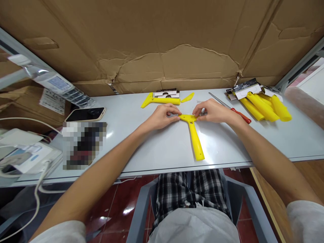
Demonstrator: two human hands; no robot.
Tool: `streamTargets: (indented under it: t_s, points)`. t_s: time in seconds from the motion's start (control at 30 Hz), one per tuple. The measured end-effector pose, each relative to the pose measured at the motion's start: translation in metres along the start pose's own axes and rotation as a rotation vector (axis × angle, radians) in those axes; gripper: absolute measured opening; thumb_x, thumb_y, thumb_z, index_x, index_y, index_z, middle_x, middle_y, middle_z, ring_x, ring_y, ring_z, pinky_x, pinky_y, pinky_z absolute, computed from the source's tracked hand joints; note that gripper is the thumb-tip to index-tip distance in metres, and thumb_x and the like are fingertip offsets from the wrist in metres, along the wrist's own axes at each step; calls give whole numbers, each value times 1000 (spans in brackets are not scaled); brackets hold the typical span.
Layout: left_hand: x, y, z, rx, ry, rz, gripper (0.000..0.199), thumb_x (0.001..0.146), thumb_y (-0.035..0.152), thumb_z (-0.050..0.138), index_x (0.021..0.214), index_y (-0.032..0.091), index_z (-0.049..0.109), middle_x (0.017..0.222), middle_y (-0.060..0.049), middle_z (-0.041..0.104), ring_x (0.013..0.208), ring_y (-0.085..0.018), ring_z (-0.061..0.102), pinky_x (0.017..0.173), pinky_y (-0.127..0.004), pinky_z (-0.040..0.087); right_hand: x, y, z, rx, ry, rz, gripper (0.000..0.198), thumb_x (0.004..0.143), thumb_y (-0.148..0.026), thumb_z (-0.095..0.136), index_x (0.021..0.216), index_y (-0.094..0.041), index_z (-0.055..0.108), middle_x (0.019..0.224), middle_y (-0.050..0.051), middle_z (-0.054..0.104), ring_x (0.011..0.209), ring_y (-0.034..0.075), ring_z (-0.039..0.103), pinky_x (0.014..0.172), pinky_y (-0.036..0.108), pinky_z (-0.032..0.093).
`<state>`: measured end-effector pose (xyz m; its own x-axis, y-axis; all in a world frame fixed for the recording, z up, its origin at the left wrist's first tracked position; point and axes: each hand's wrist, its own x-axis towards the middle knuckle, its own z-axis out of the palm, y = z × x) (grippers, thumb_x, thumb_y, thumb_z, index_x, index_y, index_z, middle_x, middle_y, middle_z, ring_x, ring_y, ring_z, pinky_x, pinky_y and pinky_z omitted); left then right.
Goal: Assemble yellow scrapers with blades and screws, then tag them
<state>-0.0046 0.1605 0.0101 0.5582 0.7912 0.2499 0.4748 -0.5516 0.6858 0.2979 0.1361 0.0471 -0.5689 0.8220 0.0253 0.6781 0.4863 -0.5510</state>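
A yellow plastic scraper [195,140] lies on the table in front of me, its wide head away from me and its handle toward the near edge. My left hand [163,116] pinches the left end of the head between thumb and fingers. At the other end, my right hand [214,111] has its fingertips closed on the head. A thin strip runs along the head's far edge, too small to name. Some small shiny bit shows by the right fingers, its kind unclear. Behind the hands lie another yellow scraper [164,100] and a loose yellow piece [187,97].
A red-handled screwdriver [240,115] lies right of my right hand, near a pile of yellow scrapers [265,106] with card labels. A phone [86,114], a water bottle [58,84] and white cables [37,199] are at left. Cardboard [172,33] walls the back.
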Motion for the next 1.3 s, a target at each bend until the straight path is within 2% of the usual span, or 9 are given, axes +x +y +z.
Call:
streamTargets:
  t_s: [0.33,0.6,0.77,1.0,1.3]
  points:
    - [0,-3,0,-21,7,31,18,89,41,85,99,27,92,121,-10,82,109,-28,76,89,-43,59,0,-5,3,19,-11,14,27,90,-20,77,116,-18,86,109,4,81,100,11,75,98,26,54]
    - [-1,0,0,-2,-1,26,36,85,47,90,113,23,90,129,-12,81,110,-28,76,90,-41,61,-1,-6,2,25,0,0,25,91,-20,76,113,-17,85,109,5,81,100,12,75,100,27,54]
    - [-1,1,1,20,-1,20,33,87,45,89,113,24,90,130,-11,81,110,-27,76,91,-41,62,0,-8,2,11,4,9,26,90,-21,77,114,-18,85,110,4,81,99,12,74,101,29,53]
    - [-2,0,1,13,7,27,28,87,41,89,111,25,90,129,-10,80,111,-26,76,92,-41,63,0,-7,2,-44,15,3,27,86,-22,78,112,-17,86,113,5,80,99,12,67,93,26,47]
    - [-1,-1,2,14,19,30,26,88,42,88,107,25,90,128,-10,81,111,-27,76,90,-40,63,-1,-5,2,-51,12,3,27,90,-25,76,114,-18,85,113,5,80,101,13,70,98,27,50]
